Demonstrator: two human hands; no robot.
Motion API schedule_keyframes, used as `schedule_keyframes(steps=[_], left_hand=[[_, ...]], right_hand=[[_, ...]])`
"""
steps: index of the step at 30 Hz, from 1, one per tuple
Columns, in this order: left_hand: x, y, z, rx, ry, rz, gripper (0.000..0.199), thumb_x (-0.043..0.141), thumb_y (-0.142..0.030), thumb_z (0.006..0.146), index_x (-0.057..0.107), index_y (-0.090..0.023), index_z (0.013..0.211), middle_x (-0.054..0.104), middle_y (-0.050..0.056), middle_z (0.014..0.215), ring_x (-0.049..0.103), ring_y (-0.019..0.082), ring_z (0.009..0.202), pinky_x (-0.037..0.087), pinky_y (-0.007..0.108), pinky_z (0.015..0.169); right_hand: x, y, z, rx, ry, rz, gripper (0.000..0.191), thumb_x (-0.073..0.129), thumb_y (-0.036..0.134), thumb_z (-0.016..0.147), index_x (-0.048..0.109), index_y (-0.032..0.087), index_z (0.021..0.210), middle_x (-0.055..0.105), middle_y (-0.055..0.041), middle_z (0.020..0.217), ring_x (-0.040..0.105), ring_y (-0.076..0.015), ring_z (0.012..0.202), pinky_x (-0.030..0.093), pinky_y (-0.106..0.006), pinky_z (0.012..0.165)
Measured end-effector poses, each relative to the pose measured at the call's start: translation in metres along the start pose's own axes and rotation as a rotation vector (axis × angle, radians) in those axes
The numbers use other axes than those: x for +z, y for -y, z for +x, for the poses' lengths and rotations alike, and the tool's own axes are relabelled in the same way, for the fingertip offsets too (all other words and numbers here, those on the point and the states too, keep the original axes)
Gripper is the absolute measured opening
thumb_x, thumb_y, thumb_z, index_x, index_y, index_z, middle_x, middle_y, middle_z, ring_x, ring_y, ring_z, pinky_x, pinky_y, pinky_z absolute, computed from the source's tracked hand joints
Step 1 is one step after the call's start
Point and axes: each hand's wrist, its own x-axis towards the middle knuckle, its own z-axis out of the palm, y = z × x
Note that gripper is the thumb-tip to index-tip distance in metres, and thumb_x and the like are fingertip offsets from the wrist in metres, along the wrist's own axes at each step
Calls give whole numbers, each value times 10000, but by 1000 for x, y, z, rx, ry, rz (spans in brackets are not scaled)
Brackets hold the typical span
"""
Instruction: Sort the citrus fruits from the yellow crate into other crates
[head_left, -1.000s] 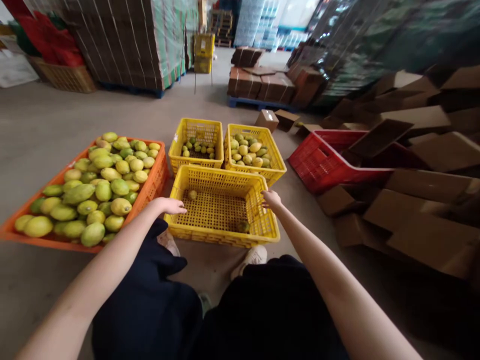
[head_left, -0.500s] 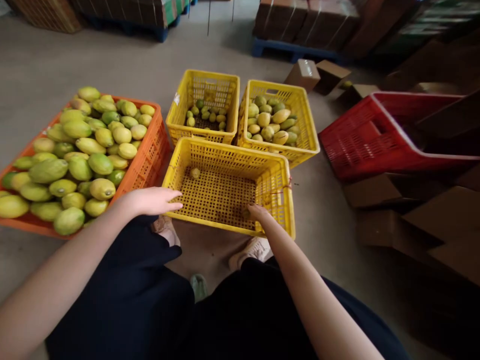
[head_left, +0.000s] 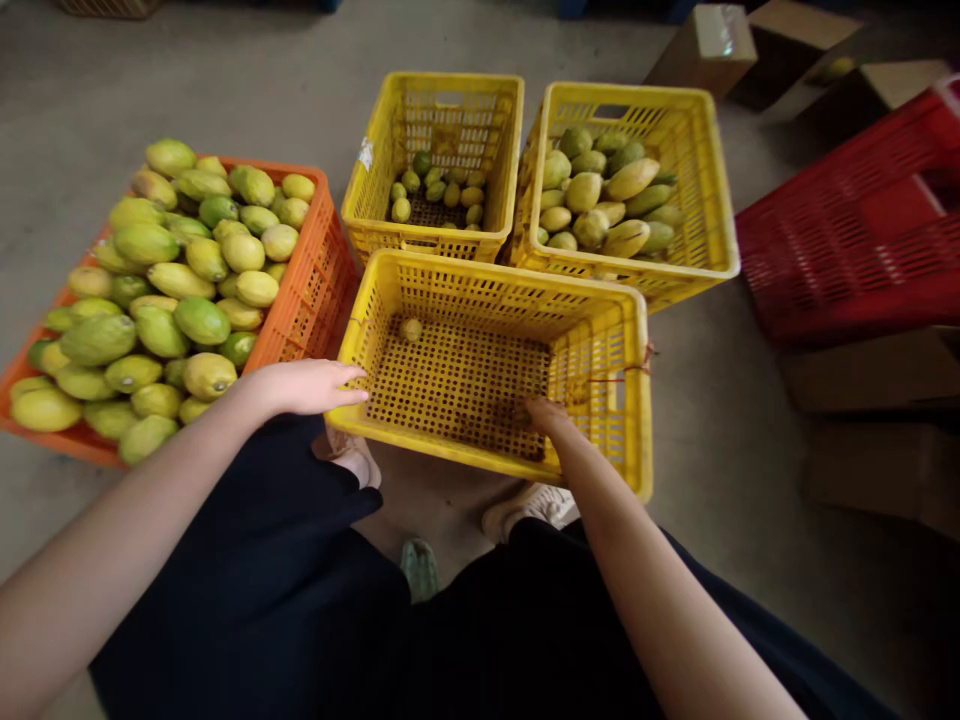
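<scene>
In front of my feet stands a yellow plastic crate [head_left: 491, 455], holding one small yellowish fruit [head_left: 410, 330] at its far left. My left hand [head_left: 319, 386] is at the crate's near left corner, its fingers stretched out and apart over the rim. Down inside the same crate, near the right end of its floor, my right hand [head_left: 549, 414] has its fingers curled together. Something small, dark and greenish shows at those fingertips, too unclear to name. To the left, an orange crate [head_left: 311, 280] is heaped with large yellow-green fruits [head_left: 180, 280].
Behind the front crate stand two more yellow crates: the left one [head_left: 356, 215] has several small green fruits, the right one [head_left: 720, 200] several longer ones. A red crate [head_left: 847, 230] and cardboard boxes [head_left: 874, 370] are on the right. More boxes [head_left: 705, 50] lie farther back.
The view has tipped down and shifted left, so the crates appear larger and farther right. Both hands keep about the same places at the front crate.
</scene>
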Motion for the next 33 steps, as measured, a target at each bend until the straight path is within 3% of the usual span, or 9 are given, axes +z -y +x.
schedule_keyframes(steps=[6, 10, 14, 16, 19, 23, 27, 30, 33], left_hand=[[-1, -3, 18, 98, -13, -119, 605, 514, -503, 874, 544, -173, 1380, 471, 87, 1493, 430, 257, 1374, 284, 288, 1128], [0, -16, 34, 111, -75, -251, 460, 552, -393, 864, 655, -120, 1220, 612, 135, 1342, 584, 281, 1215, 408, 310, 1042], [4, -26, 46, 89, -116, -229, 452, 479, -371, 916, 624, -80, 1230, 645, 176, 1269, 678, 268, 1025, 502, 347, 922], [7, -27, 51, 75, -132, -196, 432, 481, -360, 919, 638, -73, 1201, 668, 182, 1219, 689, 271, 984, 509, 372, 916], [13, -25, 61, 56, -159, -117, 358, 568, -342, 873, 702, -87, 1086, 705, 171, 1141, 662, 305, 1059, 476, 387, 978], [11, -22, 86, -7, -183, 7, 309, 696, -313, 766, 744, -145, 1022, 723, 137, 1131, 584, 338, 1200, 407, 396, 1065], [0, -26, 126, -92, -210, 74, 337, 704, -336, 759, 751, -170, 1049, 702, 134, 1193, 588, 331, 1209, 413, 383, 1058], [-3, -32, 163, -146, -266, 71, 343, 660, -348, 814, 730, -190, 1110, 669, 123, 1262, 595, 292, 1207, 426, 334, 1028], [3, -40, 204, -228, -354, 49, 415, 594, -367, 877, 657, -161, 1231, 612, 169, 1330, 571, 301, 1231, 431, 349, 1006]], right_hand=[[-25, 73, -38, -191, -5, -459, 337, 818, 119, 666, 674, 141, 970, 660, -151, 1161, 548, -351, 1207, 416, -459, 1031], [-57, 140, -101, -492, -204, -529, 463, 829, 167, 609, 652, 177, 1038, 687, -99, 1081, 576, -348, 1156, 426, -448, 1004], [-77, 169, -197, -751, -408, 69, 529, 842, 334, 596, 630, 177, 1054, 667, -29, 916, 640, -229, 915, 514, -438, 853], [-79, 165, -245, -790, -277, 485, 483, 843, 354, 590, 628, 182, 988, 666, -46, 950, 645, -204, 877, 535, -425, 822], [-78, 145, -298, -805, -64, 924, 257, 654, 418, 777, 638, 259, 978, 633, -37, 1151, 620, -228, 1087, 551, -438, 849], [-80, 126, -314, -658, -126, 1386, 349, 424, 485, 917, 662, 230, 904, 646, -61, 1029, 647, -206, 1003, 591, -376, 773], [-76, 125, -292, -67, -344, 1798, 336, 482, 453, 888, 630, 151, 901, 639, -65, 842, 648, -159, 746, 601, -298, 606], [-64, 122, -283, 284, -321, 1737, 295, 533, 392, 859, 635, 153, 999, 686, -97, 914, 682, -218, 823, 626, -379, 631], [-49, 105, -282, 273, -190, 1611, 331, 646, 411, 778, 661, 180, 1014, 716, -91, 975, 701, -255, 902, 631, -431, 733]])
